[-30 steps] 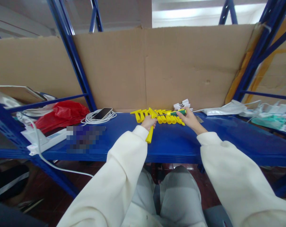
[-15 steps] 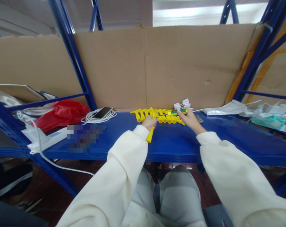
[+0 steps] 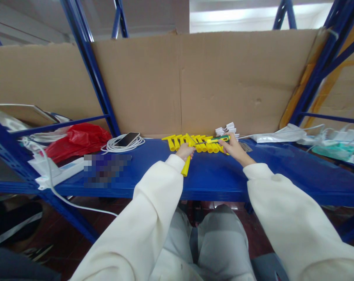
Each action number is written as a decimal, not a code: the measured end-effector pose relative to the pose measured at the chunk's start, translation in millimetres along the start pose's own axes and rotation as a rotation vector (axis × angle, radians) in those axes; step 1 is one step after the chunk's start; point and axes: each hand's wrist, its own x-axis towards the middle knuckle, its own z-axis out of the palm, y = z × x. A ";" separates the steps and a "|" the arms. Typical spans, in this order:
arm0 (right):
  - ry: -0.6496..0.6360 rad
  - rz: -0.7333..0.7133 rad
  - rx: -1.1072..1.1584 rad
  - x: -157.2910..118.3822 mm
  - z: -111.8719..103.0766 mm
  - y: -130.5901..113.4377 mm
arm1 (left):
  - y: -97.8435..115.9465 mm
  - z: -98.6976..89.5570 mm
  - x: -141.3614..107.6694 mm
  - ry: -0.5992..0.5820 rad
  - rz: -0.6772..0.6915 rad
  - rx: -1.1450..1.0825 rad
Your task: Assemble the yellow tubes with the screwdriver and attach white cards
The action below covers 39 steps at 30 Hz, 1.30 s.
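My left hand point(image 3: 185, 151) is closed around a yellow T-shaped plastic handle point(image 3: 186, 167), its round hollow end pointing down toward me. In my right hand point(image 3: 233, 148) is a screwdriver point(image 3: 219, 139) with a green and yellow grip. Its thin metal shaft runs left to the head of the held handle, beside my left fingers; whether the tip sits in a screw is too small to tell. Behind both hands, several more yellow T-shaped handles point(image 3: 213, 148) lie in a row on the blue shelf point(image 3: 156, 168).
A cardboard panel point(image 3: 224, 82) closes off the back. White clip-like pieces point(image 3: 226, 129) and small flat grey pieces point(image 3: 246, 147) lie near my right hand. Leftward are a phone point(image 3: 127, 139) on a coiled white cable point(image 3: 108, 147), a red plastic bag point(image 3: 79, 141) and a white power strip point(image 3: 67, 171).
The fingers of my right hand have shifted on the screwdriver's grip, which is tilted slightly more. My left hand and the yellow handle stay in place.
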 end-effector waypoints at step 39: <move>0.173 0.207 0.511 -2.3 -5.3 -30.4 | 1.6 -1.6 -1.8 -0.017 0.000 0.042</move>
